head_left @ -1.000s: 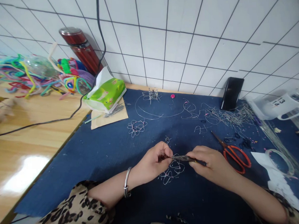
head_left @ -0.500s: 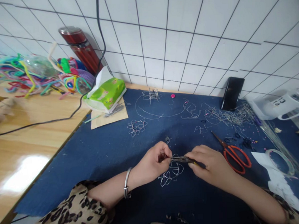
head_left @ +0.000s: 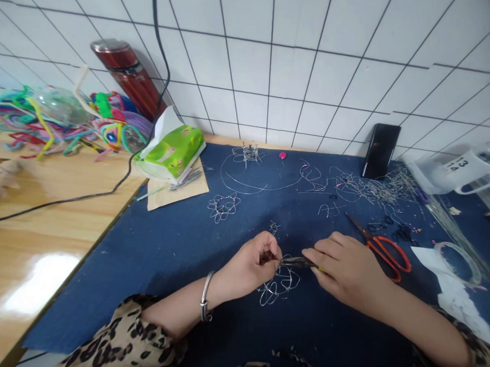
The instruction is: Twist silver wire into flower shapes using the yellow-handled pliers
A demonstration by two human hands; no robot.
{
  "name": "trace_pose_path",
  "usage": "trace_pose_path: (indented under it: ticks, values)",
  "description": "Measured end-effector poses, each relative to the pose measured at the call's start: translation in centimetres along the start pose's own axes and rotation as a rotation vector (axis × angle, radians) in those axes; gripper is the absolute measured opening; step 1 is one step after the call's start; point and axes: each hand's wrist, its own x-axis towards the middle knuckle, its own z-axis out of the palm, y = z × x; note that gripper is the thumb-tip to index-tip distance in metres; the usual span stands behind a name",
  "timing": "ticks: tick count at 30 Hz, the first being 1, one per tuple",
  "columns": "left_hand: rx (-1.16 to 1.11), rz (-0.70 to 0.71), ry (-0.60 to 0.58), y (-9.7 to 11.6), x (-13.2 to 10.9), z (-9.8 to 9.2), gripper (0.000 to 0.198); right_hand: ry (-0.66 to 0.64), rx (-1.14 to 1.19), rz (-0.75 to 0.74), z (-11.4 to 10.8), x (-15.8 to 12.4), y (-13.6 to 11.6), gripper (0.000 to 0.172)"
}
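My left hand [head_left: 249, 264] is closed in a pinch on thin silver wire, part of which is hidden by the fingers. In my right hand [head_left: 348, 265] are dark-jawed pliers [head_left: 296, 262] with a bit of yellow handle showing. The jaw tips meet the left fingertips, where they touch the wire. Just below them lies a looped, flower-like wire piece [head_left: 271, 293] on the blue mat; whether it joins the pinched wire I cannot tell. A tiny wire shape [head_left: 274, 227] rests beyond my left hand, and a round looped wire ring [head_left: 224, 207] lies farther left.
Orange-handled scissors [head_left: 390, 255] lie right of my right hand. Behind them are a wire heap [head_left: 383, 190] and a phone [head_left: 380, 150] against the wall. A tissue pack [head_left: 173, 154], a red thermos [head_left: 130, 80] and colourful pipe cleaners [head_left: 28, 123] stand at the left.
My right hand has rolled a little over the pliers, so less of the handle shows. The left hand keeps its pinch in nearly the same spot.
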Motion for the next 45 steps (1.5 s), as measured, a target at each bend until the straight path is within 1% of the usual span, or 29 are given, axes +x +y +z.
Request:
trace_pose_path:
  ticks: [4, 13, 21, 26, 29, 34, 39, 45]
  values:
    - [0.018, -0.004, -0.027, 0.12, 0.04, -0.05, 0.018, -0.023, -0.045, -0.032, 0.10, -0.15, 0.17, 0.027]
    - [-0.020, -0.017, -0.042, -0.08, -0.03, -0.15, 0.017, -0.041, -0.131, -0.049, 0.16, -0.31, 0.10, 0.029]
    - [-0.043, -0.008, -0.049, -0.06, -0.05, -0.15, 0.016, -0.006, -0.198, -0.083, 0.17, -0.23, 0.01, 0.030]
    - [-0.046, -0.020, -0.041, -0.18, -0.03, -0.08, 0.015, -0.004, -0.214, -0.102, 0.10, -0.23, 0.22, 0.031]
    - [-0.092, -0.037, -0.047, 0.09, -0.03, -0.04, 0.016, 0.013, -0.208, -0.099, 0.02, -0.22, 0.29, 0.031]
    - [-0.136, -0.048, -0.066, 0.59, -0.03, -0.04, 0.017, -0.035, -0.162, -0.075, -0.24, -0.10, 0.37, 0.029]
    - [-0.104, -0.029, -0.084, 0.65, 0.03, -0.21, 0.015, -0.056, -0.169, -0.070, -0.44, -0.04, 0.25, 0.030]
    - [-0.005, -0.012, -0.070, 0.60, -0.02, -0.38, 0.013, 0.003, -0.261, -0.110, -0.18, -0.35, -0.07, 0.032]
